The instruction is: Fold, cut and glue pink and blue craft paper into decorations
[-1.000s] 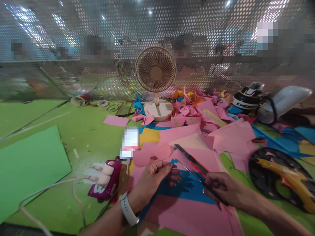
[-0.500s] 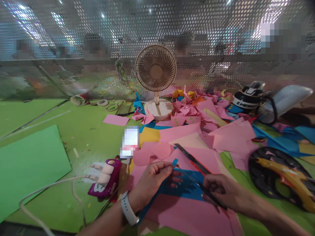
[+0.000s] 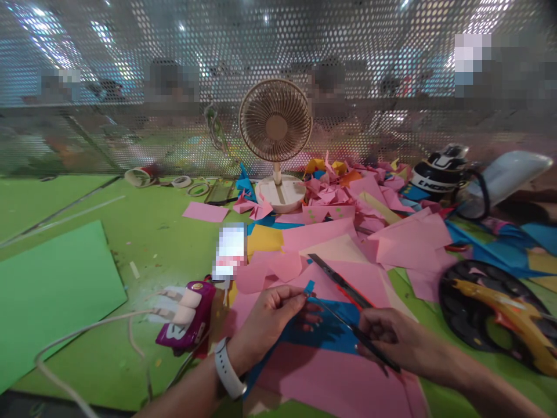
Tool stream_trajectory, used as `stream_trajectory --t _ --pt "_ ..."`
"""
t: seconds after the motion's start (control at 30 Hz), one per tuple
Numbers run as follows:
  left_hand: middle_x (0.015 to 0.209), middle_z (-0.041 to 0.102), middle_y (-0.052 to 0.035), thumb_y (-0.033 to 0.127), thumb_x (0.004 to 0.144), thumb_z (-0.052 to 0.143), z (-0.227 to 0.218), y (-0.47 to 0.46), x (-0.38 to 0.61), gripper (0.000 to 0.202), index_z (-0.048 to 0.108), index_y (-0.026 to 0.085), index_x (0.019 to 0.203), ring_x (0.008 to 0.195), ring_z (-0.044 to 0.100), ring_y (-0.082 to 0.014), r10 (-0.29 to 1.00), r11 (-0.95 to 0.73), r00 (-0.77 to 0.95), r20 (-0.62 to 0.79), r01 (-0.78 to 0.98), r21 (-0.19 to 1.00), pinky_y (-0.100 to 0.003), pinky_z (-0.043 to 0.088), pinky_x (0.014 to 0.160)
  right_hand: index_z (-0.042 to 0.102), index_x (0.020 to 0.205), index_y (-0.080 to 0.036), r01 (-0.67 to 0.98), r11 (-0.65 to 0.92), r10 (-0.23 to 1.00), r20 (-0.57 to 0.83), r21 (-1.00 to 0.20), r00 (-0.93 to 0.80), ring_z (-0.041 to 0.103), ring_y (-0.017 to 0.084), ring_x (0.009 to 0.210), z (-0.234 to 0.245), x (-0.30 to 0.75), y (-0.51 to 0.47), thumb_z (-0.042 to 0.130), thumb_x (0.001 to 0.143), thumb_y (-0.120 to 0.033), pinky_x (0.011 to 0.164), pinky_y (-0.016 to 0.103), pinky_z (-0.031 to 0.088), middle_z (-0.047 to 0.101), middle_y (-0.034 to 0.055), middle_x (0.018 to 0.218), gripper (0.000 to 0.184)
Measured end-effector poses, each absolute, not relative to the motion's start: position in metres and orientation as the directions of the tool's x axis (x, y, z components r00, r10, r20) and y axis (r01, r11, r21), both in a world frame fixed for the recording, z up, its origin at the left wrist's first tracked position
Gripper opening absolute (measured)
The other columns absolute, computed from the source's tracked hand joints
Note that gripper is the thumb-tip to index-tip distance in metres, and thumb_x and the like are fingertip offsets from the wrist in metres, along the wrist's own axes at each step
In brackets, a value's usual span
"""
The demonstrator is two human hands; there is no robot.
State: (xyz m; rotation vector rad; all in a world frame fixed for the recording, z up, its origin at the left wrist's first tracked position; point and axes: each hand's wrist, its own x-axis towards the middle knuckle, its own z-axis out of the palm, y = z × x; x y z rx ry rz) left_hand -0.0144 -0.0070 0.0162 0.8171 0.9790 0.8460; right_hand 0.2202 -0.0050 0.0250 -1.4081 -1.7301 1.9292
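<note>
My left hand [image 3: 278,310], with a white watch band [image 3: 228,368] at the wrist, pinches a small strip of blue paper [image 3: 309,287] between thumb and fingertips. In my right hand [image 3: 387,337] is a slim black-handled tool [image 3: 369,345] with a thin metal front. Its tip reaches the blue strip at my left fingertips; its exact kind is unclear. Beneath both hands lies a blue paper sheet [image 3: 335,339] on pink paper [image 3: 322,377]. A utility knife [image 3: 337,278] with a red edge rests on the pink sheets just beyond my right hand.
A fan [image 3: 275,125] stands at the back before a perforated metal screen. Pink folded papers [image 3: 326,194] pile beside it. On the left are a phone [image 3: 230,249], a purple power strip [image 3: 189,316] with white cables and green card [image 3: 61,296]. Rightward sit a black round tray [image 3: 455,316] and bottle [image 3: 439,174].
Both hands keep almost the same place and grip. The thin tool has shifted only very slightly. Blurred people behind the screen have moved a little.
</note>
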Motion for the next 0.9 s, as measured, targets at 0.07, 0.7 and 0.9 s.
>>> stream_trajectory --t 0.07,0.7,0.9 --pt "0.083 0.070 -0.0066 0.036 0.078 0.064 0.0170 -0.0070 -0.0143 0.023 0.066 0.015 0.089 0.069 0.065 -0.0146 0.879 0.435 0.314 -0.358 -0.225 0.872 -0.029 0.051 0.067 0.049 0.068 -0.016 0.431 -0.288 0.684 -0.499 -0.855 -0.532 0.046 0.006 0.047 0.0247 0.2201 -0.0049 0.069 0.071 -0.037 0.044 0.015 0.034 0.049 -0.0056 0.053 0.030" --pt "0.083 0.069 -0.0061 0.037 0.078 0.063 0.0183 -0.0062 -0.0146 0.024 0.065 0.014 0.086 0.071 0.064 -0.0147 0.878 0.428 0.325 -0.350 -0.206 0.880 -0.026 0.050 0.065 0.050 0.067 -0.016 0.440 -0.312 0.686 -0.520 -0.842 -0.509 0.047 0.006 0.045 0.0308 0.2182 -0.0063 0.069 0.069 -0.041 0.043 0.017 0.033 0.050 -0.0054 0.050 0.031" --pt "0.082 0.069 -0.0066 0.037 0.078 0.064 0.0161 -0.0061 -0.0144 0.025 0.065 0.014 0.087 0.070 0.064 -0.0143 0.879 0.430 0.323 -0.351 -0.215 0.877 -0.026 0.050 0.064 0.050 0.067 -0.017 0.431 -0.331 0.695 -0.526 -0.840 -0.490 0.046 0.007 0.044 0.0310 0.2169 -0.0068 0.071 0.067 -0.043 0.044 0.017 0.035 0.048 -0.0065 0.049 0.033"
